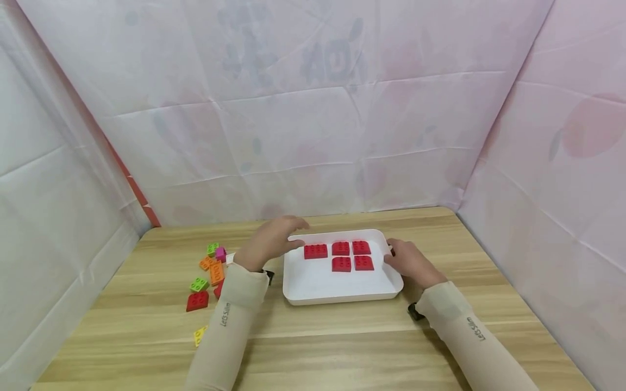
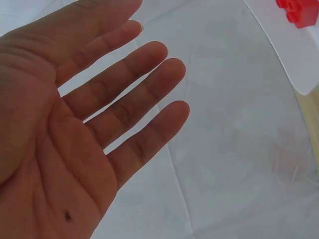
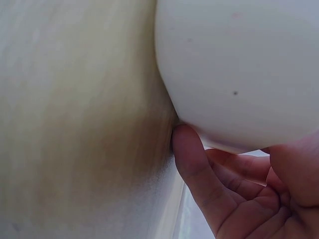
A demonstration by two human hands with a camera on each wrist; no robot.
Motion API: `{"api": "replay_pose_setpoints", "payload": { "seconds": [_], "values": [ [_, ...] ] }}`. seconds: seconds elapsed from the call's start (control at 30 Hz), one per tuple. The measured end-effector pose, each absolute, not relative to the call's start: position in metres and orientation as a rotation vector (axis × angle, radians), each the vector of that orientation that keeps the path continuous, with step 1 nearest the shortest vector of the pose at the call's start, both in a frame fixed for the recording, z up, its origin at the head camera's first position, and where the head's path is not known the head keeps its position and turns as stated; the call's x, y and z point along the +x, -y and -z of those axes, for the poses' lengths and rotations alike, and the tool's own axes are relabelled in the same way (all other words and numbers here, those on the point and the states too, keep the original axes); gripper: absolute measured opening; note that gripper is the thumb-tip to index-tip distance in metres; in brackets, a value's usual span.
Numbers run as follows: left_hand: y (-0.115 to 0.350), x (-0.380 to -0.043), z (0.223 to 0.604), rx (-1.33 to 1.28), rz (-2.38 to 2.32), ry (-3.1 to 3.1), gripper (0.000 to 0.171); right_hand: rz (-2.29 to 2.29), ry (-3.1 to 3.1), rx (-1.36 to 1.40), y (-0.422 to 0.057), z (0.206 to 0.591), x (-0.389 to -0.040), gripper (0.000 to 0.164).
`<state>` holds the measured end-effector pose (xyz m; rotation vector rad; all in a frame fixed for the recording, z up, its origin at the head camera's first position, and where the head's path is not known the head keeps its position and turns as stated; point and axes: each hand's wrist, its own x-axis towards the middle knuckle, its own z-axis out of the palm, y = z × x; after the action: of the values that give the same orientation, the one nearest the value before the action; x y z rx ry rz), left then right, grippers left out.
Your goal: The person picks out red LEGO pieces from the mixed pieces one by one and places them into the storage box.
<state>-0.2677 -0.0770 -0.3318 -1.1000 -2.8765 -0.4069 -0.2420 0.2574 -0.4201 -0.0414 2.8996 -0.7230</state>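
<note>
A white tray (image 1: 313, 283) lies on the table with several red bricks in it. One is a rectangular brick (image 1: 315, 251) on the left; to its right, bricks with a rounded corner (image 1: 364, 263) form two rows. My right hand (image 1: 413, 263) grips the tray's right edge, and the right wrist view shows its fingers (image 3: 192, 152) at the rim of the tray (image 3: 239, 74). Above the tray's left edge, my left hand (image 1: 270, 243) hovers, holding nothing. Its fingers (image 2: 144, 132) are extended and slightly spread in the left wrist view.
Left of the tray, loose bricks are scattered: green (image 1: 199, 284), orange (image 1: 217, 272), magenta (image 1: 221, 254), red (image 1: 198, 300) and yellow (image 1: 199, 335). My left forearm partly covers some. Printed cloth (image 1: 313, 130) hangs behind the wooden table (image 1: 342, 347) and at both sides.
</note>
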Motion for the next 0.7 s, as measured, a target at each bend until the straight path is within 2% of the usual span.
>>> {"api": "replay_pose_setpoints", "payload": {
  "seconds": [0.7],
  "values": [
    [0.125, -0.266, 0.33, -0.934, 0.436, 2.92, 0.035, 0.694, -2.914, -0.083, -0.261, 0.42, -0.242, 0.051]
  ]
}}
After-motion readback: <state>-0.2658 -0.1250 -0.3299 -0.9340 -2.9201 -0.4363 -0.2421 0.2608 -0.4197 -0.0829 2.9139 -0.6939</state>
